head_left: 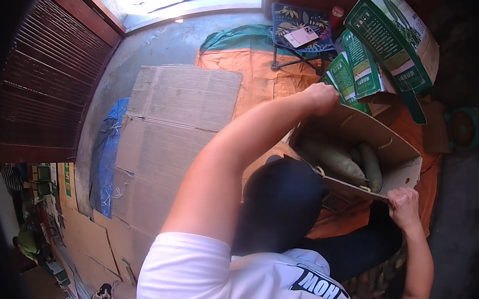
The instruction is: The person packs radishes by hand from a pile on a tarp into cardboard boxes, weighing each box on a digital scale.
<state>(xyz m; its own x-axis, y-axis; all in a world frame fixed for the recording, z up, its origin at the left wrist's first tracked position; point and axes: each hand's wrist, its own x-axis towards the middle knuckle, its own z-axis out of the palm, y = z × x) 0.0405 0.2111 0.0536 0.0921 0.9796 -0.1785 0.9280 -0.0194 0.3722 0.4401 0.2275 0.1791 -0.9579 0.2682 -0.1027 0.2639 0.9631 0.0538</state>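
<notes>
An open cardboard box (382, 138) stands tilted in front of me, to the right of centre. Inside lie a thick pale vegetable (336, 159), long like a radish or gourd, and a slimmer green one (370, 167); the rest of the contents is in shadow. Short pale cord loops show on the box's walls. My left hand (322, 98) is closed on the box's far left corner, its arm stretched across. At the near right corner, my right hand (404, 206) has its fingers wrapped over the rim.
Green-and-white printed cartons (391, 43) are piled behind the box. A folding stool (284, 25) with a phone (301, 37) on it stands at the back. Flattened cardboard (182, 101) and an orange tarp (267, 73) cover the floor. A slatted wooden door (56, 75) is at left.
</notes>
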